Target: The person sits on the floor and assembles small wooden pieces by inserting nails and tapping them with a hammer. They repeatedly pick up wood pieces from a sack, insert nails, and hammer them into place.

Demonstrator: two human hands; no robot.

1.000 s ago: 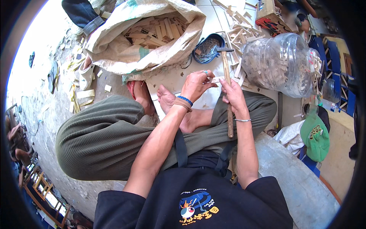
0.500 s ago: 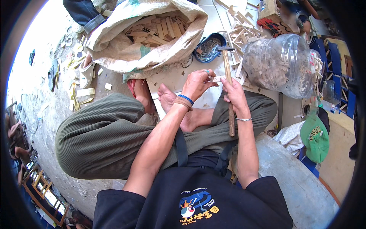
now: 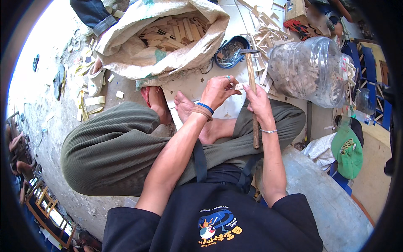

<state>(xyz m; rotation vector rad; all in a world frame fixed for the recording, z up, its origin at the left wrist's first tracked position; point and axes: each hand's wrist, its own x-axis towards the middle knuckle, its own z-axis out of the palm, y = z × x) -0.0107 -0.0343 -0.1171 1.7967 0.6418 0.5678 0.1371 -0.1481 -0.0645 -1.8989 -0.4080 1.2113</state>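
Observation:
My left hand (image 3: 218, 90) pinches one end of a small pale wood piece (image 3: 239, 86) between thumb and fingers. The other end of the piece reaches the fingertips of my right hand (image 3: 260, 103). That right hand is closed round the wooden handle of a hammer (image 3: 251, 72), whose dark metal head points away from me. Just beyond the hammer head lies a blue dish (image 3: 217, 59) with many thin nails (image 3: 229, 54) in it. Whether a nail is between my fingers is too small to make out.
A large woven sack (image 3: 121, 52) full of wood strips (image 3: 176, 32) stands ahead. Loose wood pieces (image 3: 268, 31) are heaped beyond the dish. At right lies a clear plastic jar (image 3: 308, 71) with small pieces inside, then a green cap (image 3: 346, 153). Another person's foot (image 3: 155, 101) is beside the sack.
Almost nothing has moved. The hammer handle has shifted very slightly in my right hand, and both hands stay at the small wood piece.

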